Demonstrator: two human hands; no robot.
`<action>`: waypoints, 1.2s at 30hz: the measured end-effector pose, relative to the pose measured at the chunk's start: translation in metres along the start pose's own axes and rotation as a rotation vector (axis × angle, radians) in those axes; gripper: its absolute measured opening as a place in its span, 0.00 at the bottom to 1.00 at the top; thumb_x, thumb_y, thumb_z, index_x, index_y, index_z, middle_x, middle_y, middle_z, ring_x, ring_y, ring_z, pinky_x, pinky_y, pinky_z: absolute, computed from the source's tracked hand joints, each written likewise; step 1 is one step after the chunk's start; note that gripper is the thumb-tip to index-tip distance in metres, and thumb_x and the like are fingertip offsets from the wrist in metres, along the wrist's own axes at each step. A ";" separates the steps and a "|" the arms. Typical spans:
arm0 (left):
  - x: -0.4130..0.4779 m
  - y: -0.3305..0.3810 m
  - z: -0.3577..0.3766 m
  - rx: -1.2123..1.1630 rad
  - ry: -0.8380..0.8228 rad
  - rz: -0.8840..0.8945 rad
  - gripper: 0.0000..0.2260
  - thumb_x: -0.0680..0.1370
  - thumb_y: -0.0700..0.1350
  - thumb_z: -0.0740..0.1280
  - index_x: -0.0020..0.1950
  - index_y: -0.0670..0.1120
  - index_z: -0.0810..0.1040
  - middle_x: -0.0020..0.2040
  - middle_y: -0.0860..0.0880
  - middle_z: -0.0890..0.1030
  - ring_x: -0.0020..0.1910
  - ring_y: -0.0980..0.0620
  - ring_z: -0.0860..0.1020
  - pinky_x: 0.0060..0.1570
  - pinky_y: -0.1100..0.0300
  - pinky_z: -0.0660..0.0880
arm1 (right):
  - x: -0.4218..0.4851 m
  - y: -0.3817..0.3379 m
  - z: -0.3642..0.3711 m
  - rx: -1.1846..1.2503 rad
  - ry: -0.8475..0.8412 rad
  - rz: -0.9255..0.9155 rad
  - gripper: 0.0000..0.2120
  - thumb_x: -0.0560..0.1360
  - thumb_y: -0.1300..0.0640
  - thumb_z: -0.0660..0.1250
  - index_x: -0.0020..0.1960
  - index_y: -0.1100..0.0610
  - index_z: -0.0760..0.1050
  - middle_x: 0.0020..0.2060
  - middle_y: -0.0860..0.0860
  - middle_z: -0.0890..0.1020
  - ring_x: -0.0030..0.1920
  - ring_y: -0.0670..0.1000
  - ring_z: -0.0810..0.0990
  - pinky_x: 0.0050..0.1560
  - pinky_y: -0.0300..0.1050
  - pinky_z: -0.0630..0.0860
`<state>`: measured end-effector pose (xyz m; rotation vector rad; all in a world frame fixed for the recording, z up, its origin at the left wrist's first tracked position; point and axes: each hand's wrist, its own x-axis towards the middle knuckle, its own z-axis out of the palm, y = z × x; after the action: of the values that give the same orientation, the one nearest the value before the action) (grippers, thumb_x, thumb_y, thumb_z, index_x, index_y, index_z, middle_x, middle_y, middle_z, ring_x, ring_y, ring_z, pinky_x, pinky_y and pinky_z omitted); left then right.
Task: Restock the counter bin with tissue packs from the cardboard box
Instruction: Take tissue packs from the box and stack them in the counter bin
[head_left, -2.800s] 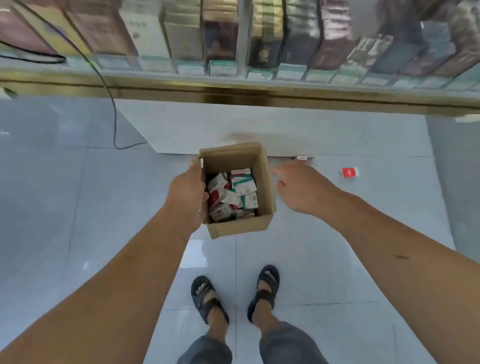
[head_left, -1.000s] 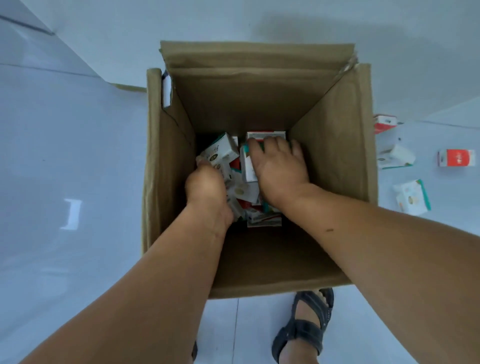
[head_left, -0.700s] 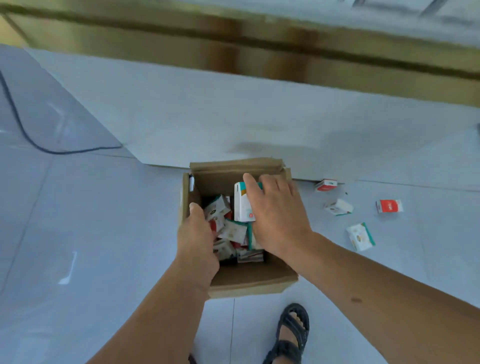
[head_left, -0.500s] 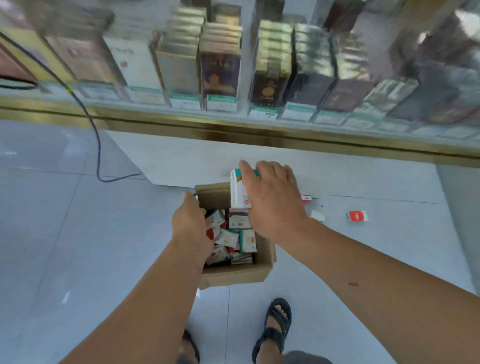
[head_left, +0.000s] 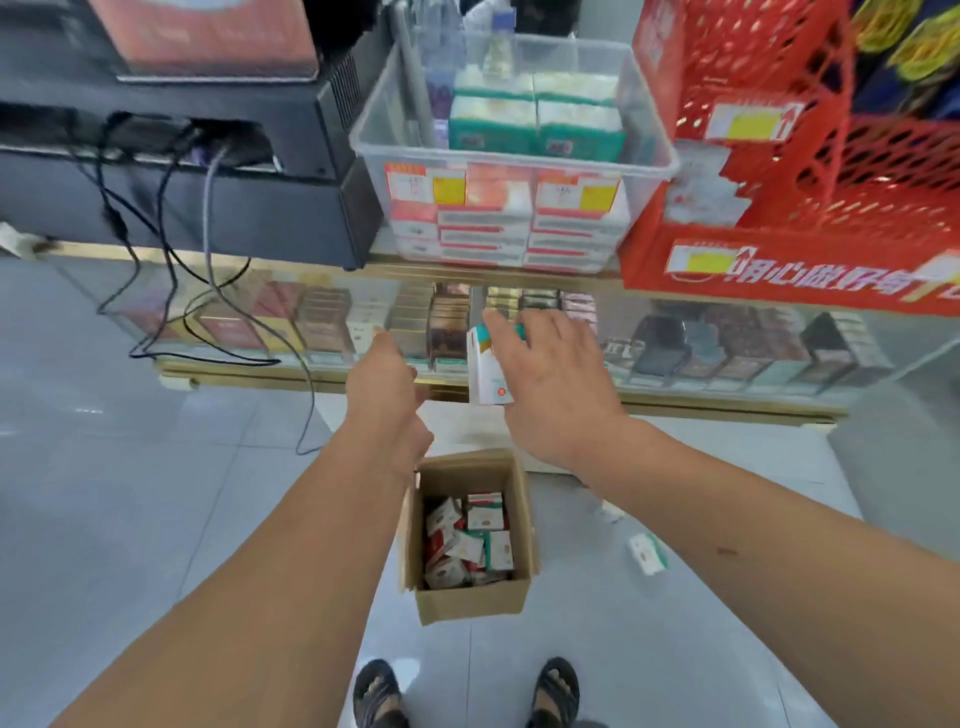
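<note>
Tissue pack (head_left: 485, 374) pinched in right hand (head_left: 550, 384) fingers; left hand (head_left: 387, 384) loosely curled, empty.

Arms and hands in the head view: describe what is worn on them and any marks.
Both forearms are bare, with no sleeves in view. The left hand and right hand wear no gloves, and no rings, watch or bracelet show. One small dark mark sits on the right forearm. The fingers are blurred, so finer detail cannot be told.
</note>
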<state>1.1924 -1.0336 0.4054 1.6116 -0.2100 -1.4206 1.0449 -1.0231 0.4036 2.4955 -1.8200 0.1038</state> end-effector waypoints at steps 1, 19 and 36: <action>-0.010 0.008 0.001 -0.009 -0.013 0.007 0.15 0.84 0.58 0.55 0.55 0.50 0.76 0.45 0.53 0.76 0.44 0.52 0.75 0.50 0.47 0.70 | -0.001 -0.001 -0.013 -0.013 0.014 -0.009 0.43 0.69 0.58 0.68 0.78 0.52 0.51 0.66 0.56 0.68 0.68 0.60 0.64 0.72 0.59 0.59; -0.072 0.151 0.008 -0.033 -0.338 0.129 0.19 0.84 0.60 0.57 0.56 0.47 0.77 0.54 0.47 0.81 0.51 0.46 0.80 0.49 0.43 0.72 | 0.084 0.020 -0.185 -0.360 0.082 -0.062 0.41 0.71 0.56 0.71 0.77 0.50 0.52 0.71 0.54 0.66 0.72 0.58 0.63 0.72 0.57 0.65; -0.030 0.207 0.100 -0.099 -0.145 0.231 0.18 0.83 0.61 0.57 0.53 0.48 0.76 0.61 0.45 0.79 0.58 0.43 0.78 0.52 0.36 0.74 | 0.250 0.121 -0.146 -0.368 -0.081 -0.338 0.39 0.73 0.50 0.74 0.76 0.43 0.56 0.75 0.51 0.64 0.75 0.57 0.59 0.72 0.62 0.64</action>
<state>1.1886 -1.1777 0.5876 1.3581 -0.3919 -1.3473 1.0027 -1.2858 0.5705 2.5132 -1.2680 -0.3191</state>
